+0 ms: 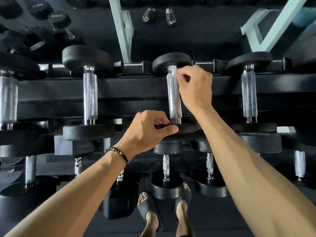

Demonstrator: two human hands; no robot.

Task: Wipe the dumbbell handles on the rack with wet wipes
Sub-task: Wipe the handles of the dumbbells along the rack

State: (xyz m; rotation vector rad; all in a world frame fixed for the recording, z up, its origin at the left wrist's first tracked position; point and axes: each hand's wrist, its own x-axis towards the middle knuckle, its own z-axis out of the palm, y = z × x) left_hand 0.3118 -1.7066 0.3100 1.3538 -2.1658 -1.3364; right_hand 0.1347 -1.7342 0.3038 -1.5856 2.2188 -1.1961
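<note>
Your right hand (195, 88) pinched a wet wipe (174, 72) (mostly hidden) against the handle (173, 96), while your left hand (147, 130) gripped the near dumbbell head (187, 128).

Dark, almost black rubber-like floor (213, 216) across the bottom of the frame. A mirror surface fills the top of the frame, reflecting the same dark floor (196, 31) and a pair of sandalled feet (159, 15) at upper centre. Pale mint-green metal frame post (120, 29) runs diagonally down from top centre-left; a second pale green angled frame (268, 26) sits at upper right. Blurred teal shape (306, 16) at far upper right edge, cannot tell what it is. Black padded rails of the rack (133, 89) cross the middle of the frame horizontally. Light is even and soft, bright highlights on the chrome parts, no window in view.
</note>
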